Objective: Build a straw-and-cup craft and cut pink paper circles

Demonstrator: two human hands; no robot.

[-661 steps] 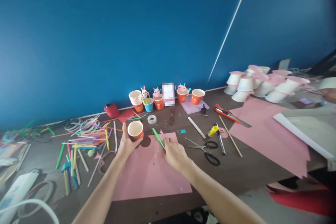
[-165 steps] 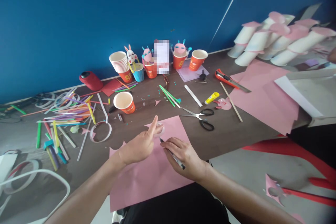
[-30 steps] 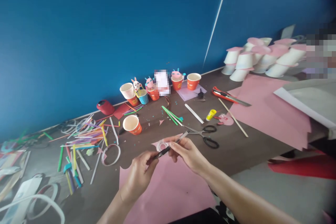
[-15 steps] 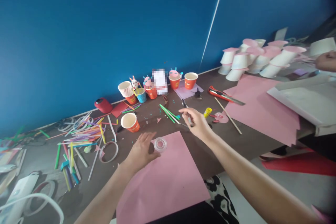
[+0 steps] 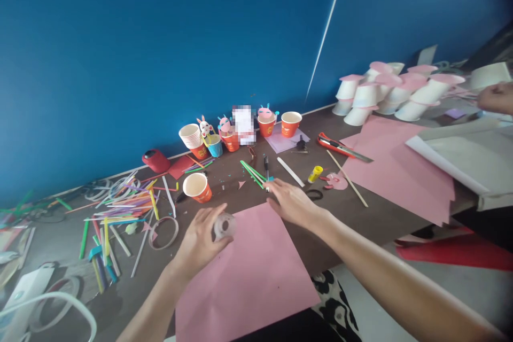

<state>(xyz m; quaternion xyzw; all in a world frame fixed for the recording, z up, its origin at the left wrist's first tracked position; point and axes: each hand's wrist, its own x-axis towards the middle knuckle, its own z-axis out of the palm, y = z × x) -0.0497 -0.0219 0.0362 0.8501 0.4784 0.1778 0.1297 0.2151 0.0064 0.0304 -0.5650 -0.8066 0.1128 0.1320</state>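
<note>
My left hand [image 5: 202, 235] is closed around a small clear plastic tape ring [image 5: 224, 226], pinched between thumb and fingers above the pink sheet [image 5: 248, 278]. My right hand [image 5: 292, 203] reaches past the sheet's far edge, its fingers stretched out and the thumb apart. At its fingertips lies a dark pen [image 5: 266, 166], beside green and white straws [image 5: 252, 173]. A white stick-like piece [image 5: 290, 172] lies just beyond that hand, and a black ring [image 5: 313, 194] is to its right.
An orange paper cup [image 5: 197, 187] stands near my left hand. Colourful straws [image 5: 132, 200] and a tape roll [image 5: 163, 233] lie at left. A red utility knife [image 5: 342, 147], a yellow glue stick [image 5: 315, 173] and a wooden stick [image 5: 348, 179] lie at right. Another person's hand [image 5: 497, 98] shows far right.
The tape ring, earlier lying on the pink sheet, is now lifted in my left hand. My right hand has moved left with the pen, which now lies by its fingertips. The white stick-like piece is uncovered.
</note>
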